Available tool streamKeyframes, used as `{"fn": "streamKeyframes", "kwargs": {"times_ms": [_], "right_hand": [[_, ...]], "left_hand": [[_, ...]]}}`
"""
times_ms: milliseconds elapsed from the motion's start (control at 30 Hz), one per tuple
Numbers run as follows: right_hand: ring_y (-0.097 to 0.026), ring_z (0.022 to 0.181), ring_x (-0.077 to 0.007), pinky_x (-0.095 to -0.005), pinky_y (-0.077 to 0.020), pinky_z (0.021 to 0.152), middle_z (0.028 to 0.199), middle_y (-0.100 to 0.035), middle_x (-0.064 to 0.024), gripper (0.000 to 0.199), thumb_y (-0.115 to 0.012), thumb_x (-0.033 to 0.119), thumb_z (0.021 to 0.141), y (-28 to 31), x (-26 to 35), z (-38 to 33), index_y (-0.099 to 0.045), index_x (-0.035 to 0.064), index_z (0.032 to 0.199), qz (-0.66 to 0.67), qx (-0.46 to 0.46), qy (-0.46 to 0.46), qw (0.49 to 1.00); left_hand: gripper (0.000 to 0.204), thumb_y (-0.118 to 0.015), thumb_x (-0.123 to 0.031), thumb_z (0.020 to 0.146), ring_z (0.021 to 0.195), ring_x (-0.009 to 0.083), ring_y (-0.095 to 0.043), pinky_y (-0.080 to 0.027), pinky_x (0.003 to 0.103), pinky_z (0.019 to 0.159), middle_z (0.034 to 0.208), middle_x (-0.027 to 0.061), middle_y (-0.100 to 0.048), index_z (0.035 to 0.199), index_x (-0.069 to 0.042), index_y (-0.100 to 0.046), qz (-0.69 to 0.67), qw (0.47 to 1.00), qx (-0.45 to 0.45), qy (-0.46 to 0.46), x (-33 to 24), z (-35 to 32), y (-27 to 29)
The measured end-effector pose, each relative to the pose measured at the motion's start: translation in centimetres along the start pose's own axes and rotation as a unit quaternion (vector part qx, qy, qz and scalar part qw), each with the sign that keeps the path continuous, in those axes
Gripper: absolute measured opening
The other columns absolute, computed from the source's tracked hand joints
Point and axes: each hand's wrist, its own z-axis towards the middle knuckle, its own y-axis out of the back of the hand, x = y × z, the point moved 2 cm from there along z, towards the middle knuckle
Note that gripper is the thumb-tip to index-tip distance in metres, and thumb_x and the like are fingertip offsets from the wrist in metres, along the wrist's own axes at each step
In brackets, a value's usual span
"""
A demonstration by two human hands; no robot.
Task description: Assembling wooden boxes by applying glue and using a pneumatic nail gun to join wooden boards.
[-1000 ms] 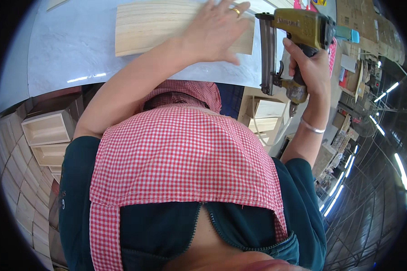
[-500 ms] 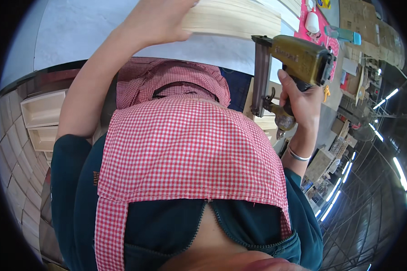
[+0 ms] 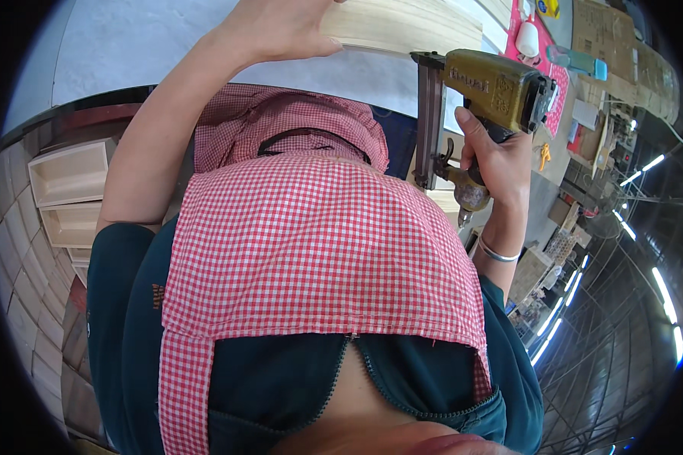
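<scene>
A pale wooden board [image 3: 406, 24] lies at the upper edge of the view, partly cut off. My left hand [image 3: 284, 30] is closed around its left end, thumb along the near side; some fingertips are out of view. In my right hand [image 3: 501, 163] is a worn, gold-coloured pneumatic nail gun [image 3: 489, 87], my fingers wrapped round its handle. The gun's long dark magazine [image 3: 430, 125] points toward my apron, and its nose end is close to the board's right end. Whether gun and board touch, I cannot tell.
The pale worktable [image 3: 144, 57] runs under the board. A white bottle [image 3: 527, 39] and a teal container [image 3: 577, 61] are on a pink cloth at the upper right. Open wooden boxes [image 3: 72, 174] are stacked at left, beside piled panels [image 3: 30, 265]. Cardboard [image 3: 607, 45] stands far right.
The nail gun and my right hand have shifted slightly left and up. My left hand and the board have moved a little up and to the right. Both grips are unchanged.
</scene>
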Motion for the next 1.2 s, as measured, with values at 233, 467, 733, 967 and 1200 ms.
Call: {"fn": "streamKeyframes", "kwargs": {"times_ms": [233,467,733,967,1200], "right_hand": [[-0.052,0.043,-0.0104,-0.022,-0.0413,0.039,0.067,-0.062,-0.0044,0.018,-0.076,0.008,0.088,-0.5,0.5,-0.3,-0.065,-0.0038,0.097,0.004,-0.006,-0.008,1.0],[-0.053,0.044,-0.0111,-0.0222,-0.0417,0.039,0.07,-0.063,-0.0046,0.022,-0.078,0.007,0.086,-1.0,2.0,-1.4,-0.065,-0.0035,0.1,0.003,-0.052,0.004,0.999],[-0.057,0.048,-0.0117,-0.0227,-0.0445,0.042,0.079,-0.069,-0.0082,0.027,-0.08,0.007,0.084,-1.9,4.1,-1.7,-0.067,-0.0025,0.106,-0.02,0.04,0.032,0.998],[-0.052,0.045,-0.0107,-0.0219,-0.0413,0.042,0.062,-0.061,-0.0031,0.025,-0.081,0.018,0.087,-1.9,3.7,-1.0,-0.069,-0.0014,0.097,-0.078,0.051,0.084,0.992],[-0.06,0.053,-0.0126,-0.0233,-0.0456,0.045,0.083,-0.071,-0.0083,0.031,-0.08,0.01,0.085,-4.0,4.5,-1.4,-0.067,-0.0018,0.111,-0.073,0.049,0.041,0.995]], "left_hand": [[0.05,-0.081,-0.029,0.066,0.113,0.0329,-0.051,-0.041,0.043,0.101,0.116,0.0154,-0.055,0.1,-0.007,-0.053,0.012,0.999,0.003,0.042,0.7,0.2,-0.6],[0.057,-0.08,-0.028,0.066,0.117,0.036,-0.049,-0.039,0.047,0.105,0.124,0.0198,-0.049,0.109,-0.005,-0.051,0.032,0.998,0.039,0.022,2.5,-0.8,0.6],[0.062,-0.078,-0.022,0.067,0.116,0.0378,-0.048,-0.043,0.044,0.103,0.127,0.0221,-0.046,0.116,-0.002,-0.047,-0.145,0.981,0.1,0.088,2.0,-0.8,0.9],[0.061,-0.078,-0.019,0.066,0.113,0.0376,-0.048,-0.044,0.042,0.101,0.125,0.022,-0.046,0.115,-0.001,-0.045,-0.159,0.98,0.115,0.042,0.4,0.6,-1.0],[0.063,-0.079,-0.019,0.065,0.114,0.0385,-0.049,-0.045,0.042,0.098,0.126,0.0233,-0.048,0.115,-0.001,-0.045,-0.131,0.989,0.07,0.007,1.5,0.2,-0.7]]}}
